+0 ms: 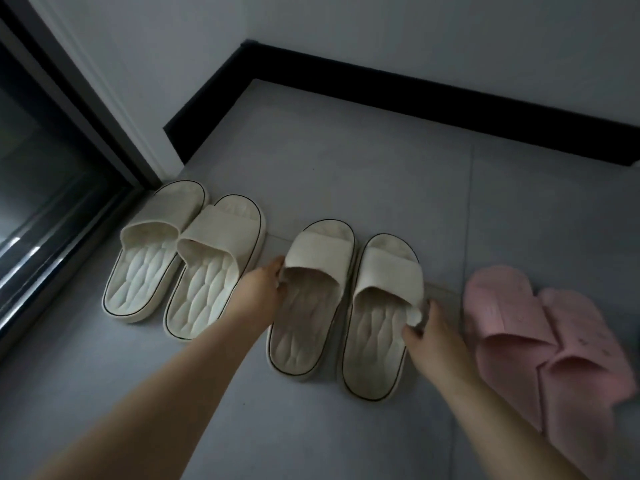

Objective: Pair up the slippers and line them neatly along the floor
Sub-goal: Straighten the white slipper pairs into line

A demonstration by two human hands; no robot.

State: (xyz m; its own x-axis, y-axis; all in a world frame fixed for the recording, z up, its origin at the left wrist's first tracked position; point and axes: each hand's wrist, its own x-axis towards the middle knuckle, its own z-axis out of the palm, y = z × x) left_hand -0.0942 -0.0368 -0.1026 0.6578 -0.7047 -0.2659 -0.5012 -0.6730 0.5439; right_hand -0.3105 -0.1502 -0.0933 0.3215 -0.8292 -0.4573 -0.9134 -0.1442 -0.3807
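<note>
Left hand [266, 284] pinches the strap edge of the middle pair's left slipper [308, 296]; right hand [424, 332] pinches the strap corner of its mate [379, 317]. Tugging unevenly could skew them, or knock the pink pair [540, 348] just beyond the right grip

You had nothing to read down there: no word, brand, number or sign showed anywhere in the view. The cream slippers [180, 261] at centre left carried only a ribbed pattern on the footbed and a thin dark line round the sole, no lettering. The pink slippers [540, 344] at lower right had a few faint small marks on the straps, too blurred and dim for you to tell whether they were letters or a printed motif. The wall and black skirting [415, 98] across the top bore no label either.
</note>
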